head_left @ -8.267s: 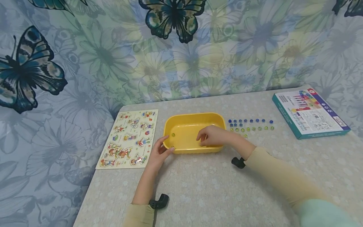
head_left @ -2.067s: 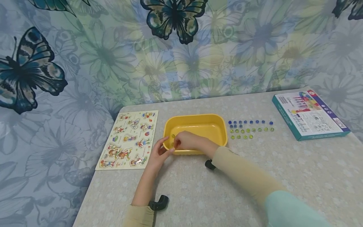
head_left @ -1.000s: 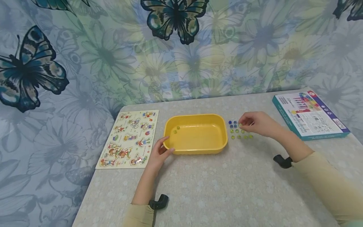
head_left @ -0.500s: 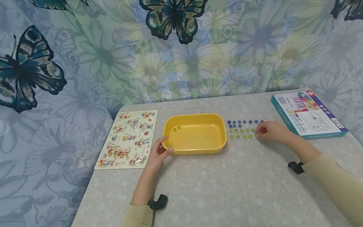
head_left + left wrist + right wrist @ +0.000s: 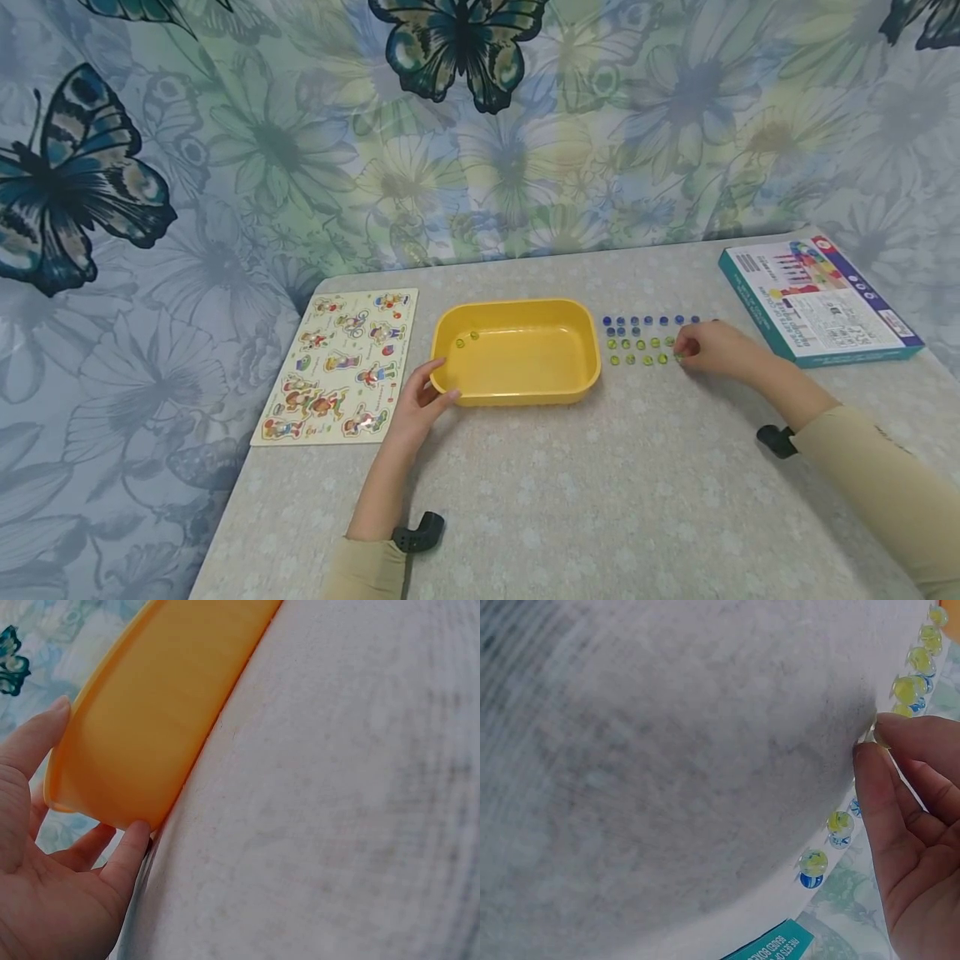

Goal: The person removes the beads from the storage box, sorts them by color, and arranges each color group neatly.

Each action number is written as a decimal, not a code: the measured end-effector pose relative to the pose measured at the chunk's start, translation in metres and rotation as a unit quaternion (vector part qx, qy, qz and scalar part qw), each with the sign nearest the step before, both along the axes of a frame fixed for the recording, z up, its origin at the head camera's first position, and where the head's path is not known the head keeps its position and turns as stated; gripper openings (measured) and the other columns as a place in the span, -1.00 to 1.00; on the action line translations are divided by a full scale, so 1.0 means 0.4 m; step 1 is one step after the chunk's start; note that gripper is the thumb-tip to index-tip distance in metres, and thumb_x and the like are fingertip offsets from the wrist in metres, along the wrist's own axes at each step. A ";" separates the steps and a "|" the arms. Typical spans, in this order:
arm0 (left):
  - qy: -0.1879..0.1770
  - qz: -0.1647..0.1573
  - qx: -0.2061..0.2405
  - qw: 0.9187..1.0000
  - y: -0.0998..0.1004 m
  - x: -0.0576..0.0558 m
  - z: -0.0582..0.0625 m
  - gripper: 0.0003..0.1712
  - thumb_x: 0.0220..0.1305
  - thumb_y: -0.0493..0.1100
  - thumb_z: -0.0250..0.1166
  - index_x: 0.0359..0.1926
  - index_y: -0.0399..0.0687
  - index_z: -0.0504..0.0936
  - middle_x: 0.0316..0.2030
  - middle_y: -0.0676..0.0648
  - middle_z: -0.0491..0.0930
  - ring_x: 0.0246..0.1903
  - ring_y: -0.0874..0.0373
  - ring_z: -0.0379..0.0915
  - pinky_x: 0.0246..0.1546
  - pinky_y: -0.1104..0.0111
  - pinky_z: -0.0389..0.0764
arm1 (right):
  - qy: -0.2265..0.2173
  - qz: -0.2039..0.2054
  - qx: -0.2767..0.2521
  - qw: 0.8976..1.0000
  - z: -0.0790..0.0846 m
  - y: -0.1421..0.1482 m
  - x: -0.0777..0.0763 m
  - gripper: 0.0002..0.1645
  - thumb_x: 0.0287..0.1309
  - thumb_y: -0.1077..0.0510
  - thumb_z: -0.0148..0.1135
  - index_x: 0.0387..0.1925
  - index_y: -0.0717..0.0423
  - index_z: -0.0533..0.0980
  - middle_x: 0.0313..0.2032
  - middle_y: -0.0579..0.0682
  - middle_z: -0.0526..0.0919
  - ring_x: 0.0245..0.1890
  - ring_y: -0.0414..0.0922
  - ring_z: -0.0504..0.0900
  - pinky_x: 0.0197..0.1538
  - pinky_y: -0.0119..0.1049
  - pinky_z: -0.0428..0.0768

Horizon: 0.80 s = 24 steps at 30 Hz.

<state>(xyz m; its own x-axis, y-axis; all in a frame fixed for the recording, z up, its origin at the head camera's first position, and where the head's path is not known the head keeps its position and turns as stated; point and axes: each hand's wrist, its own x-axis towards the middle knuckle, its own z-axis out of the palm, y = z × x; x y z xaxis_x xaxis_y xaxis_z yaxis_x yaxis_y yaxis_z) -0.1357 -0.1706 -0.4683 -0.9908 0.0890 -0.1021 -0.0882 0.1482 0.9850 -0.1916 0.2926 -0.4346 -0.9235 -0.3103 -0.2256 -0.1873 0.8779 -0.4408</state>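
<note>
My left hand (image 5: 412,408) grips the near left corner of a yellow plastic tub (image 5: 517,396). In the left wrist view its thumb is at the rim and its fingers bend against the tub's wall (image 5: 150,727). Two yellow-green glass marbles lie inside at the left. My right hand (image 5: 716,347) pinches a marble (image 5: 883,738) between thumb and forefinger, mostly hidden, at the right end of the front row. Beside the tub, blue marbles (image 5: 649,321) form the back rows, with yellow-green marbles (image 5: 632,360) in front. The hand covers some row ends.
A cream picture board (image 5: 352,343) with printed children lies left of the tub. To the right, behind my right hand, is a flat teal and white box (image 5: 817,321). Patterned fabric with butterflies (image 5: 465,50) hangs behind the table's back edge.
My right hand has gone from inside the tub to the marbles on the right, ending at the front row's right end. That row has grown from 8.3 s ago. The left hand stays put.
</note>
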 end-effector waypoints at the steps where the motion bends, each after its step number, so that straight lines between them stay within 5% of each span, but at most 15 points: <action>1: -0.001 0.001 -0.002 1.000 0.000 -0.001 0.000 -0.26 0.10 -0.05 0.37 0.30 0.09 0.29 0.29 -0.01 0.20 0.24 -0.04 0.24 0.16 0.11 0.37 | -0.001 0.000 0.000 1.000 0.000 0.000 0.000 -0.89 0.03 0.25 0.28 -0.34 0.15 0.54 -0.45 -0.04 0.55 -0.43 -0.12 0.44 -0.35 -0.26 0.47; 8: -0.007 0.003 -0.006 1.000 0.000 -0.001 0.004 -0.28 0.11 -0.06 0.37 0.29 0.13 0.30 0.28 0.04 0.20 0.23 -0.02 0.26 0.16 0.13 0.38 | 0.011 0.008 0.010 1.000 0.004 0.001 -0.002 -0.82 0.02 0.23 0.30 -0.28 0.18 0.54 -0.45 -0.05 0.55 -0.44 -0.12 0.45 -0.36 -0.24 0.47; 13: -0.009 0.006 -0.003 1.000 -0.001 0.000 0.007 -0.28 0.10 -0.07 0.38 0.29 0.14 0.31 0.29 0.04 0.19 0.22 -0.03 0.26 0.16 0.11 0.38 | 0.058 0.015 0.003 0.998 0.056 -0.019 -0.005 -0.67 0.07 0.20 0.28 -0.11 0.24 0.51 -0.36 0.02 0.58 -0.42 -0.11 0.49 -0.37 -0.22 0.51; 18: -0.014 0.010 -0.003 1.000 -0.001 0.000 0.007 -0.29 0.11 -0.09 0.37 0.28 0.17 0.32 0.29 0.05 0.18 0.23 -0.02 0.25 0.16 0.12 0.38 | 0.092 0.006 -0.038 0.995 0.123 -0.109 -0.006 -0.64 0.14 0.13 0.25 -0.03 0.18 0.49 -0.29 0.04 0.59 -0.35 -0.08 0.51 -0.31 -0.21 0.55; 24: -0.010 0.004 -0.003 1.000 0.001 -0.002 0.008 -0.29 0.12 -0.09 0.37 0.28 0.16 0.31 0.29 0.05 0.19 0.22 -0.01 0.27 0.15 0.13 0.39 | 0.082 0.039 -0.113 0.989 0.117 -0.257 -0.015 -0.67 0.12 0.16 0.27 -0.05 0.13 0.53 -0.33 -0.05 0.59 -0.36 -0.12 0.51 -0.34 -0.29 0.56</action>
<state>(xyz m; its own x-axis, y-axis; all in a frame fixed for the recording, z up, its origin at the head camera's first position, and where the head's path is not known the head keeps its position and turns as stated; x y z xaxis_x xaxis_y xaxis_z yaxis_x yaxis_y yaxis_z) -0.1364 -0.1701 -0.4653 -0.9892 0.0797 -0.1231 -0.1099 0.1528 0.9821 -0.1975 0.1898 -0.3878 -0.9131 -0.4077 0.0079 -0.3359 0.7408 -0.5817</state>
